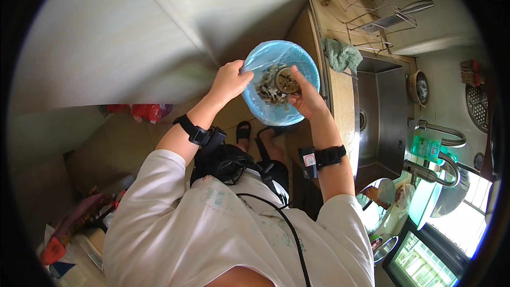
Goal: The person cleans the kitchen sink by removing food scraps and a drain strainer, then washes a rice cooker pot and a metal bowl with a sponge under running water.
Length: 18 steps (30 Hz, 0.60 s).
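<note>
My left hand [231, 81] grips the rim of a light blue waste bin [281, 121] together with its clear plastic liner [263, 57]. In my right hand [308, 95] is a round sink strainer [286, 81] with small holes and dark scraps stuck on it. I hold the strainer inside the bin's mouth, thumb on its far edge. Pale and brown food scraps [269, 91] lie in the liner below and beside it. The bin is in front of me, close to the counter's front edge.
To the right is a stainless steel sink [384, 107] with its drain [362, 120] visible. A green cloth [342, 54] hangs over the counter edge. Beyond it stand wire racks with a knife [382, 22]. Two curved faucets [442, 133] rise behind the sink. A pale wall [131, 44] is at the left.
</note>
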Available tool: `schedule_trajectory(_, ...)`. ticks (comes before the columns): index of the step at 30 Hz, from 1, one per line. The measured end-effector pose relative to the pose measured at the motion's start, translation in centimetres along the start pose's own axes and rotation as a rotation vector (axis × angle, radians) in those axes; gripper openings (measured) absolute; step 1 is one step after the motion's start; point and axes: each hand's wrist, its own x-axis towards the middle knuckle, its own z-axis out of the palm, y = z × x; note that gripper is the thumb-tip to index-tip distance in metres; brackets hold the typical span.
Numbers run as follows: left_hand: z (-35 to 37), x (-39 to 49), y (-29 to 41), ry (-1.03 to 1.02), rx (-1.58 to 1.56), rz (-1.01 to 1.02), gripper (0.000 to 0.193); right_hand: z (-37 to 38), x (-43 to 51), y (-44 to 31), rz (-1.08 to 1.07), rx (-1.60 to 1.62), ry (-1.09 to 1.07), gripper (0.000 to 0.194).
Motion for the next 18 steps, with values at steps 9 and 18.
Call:
schedule_trajectory(9,0.5,0.0,-0.5,0.043,-0.046,0.035,0.027,-1.2,0.3,2.2,-0.159,-0.161,-0.098,0.027)
schedule_trajectory(18,0.3,-0.3,-0.2,0.051,-0.021,0.045,0.028,-1.0,0.4,1.9,-0.12,-0.097,0.035,0.03)
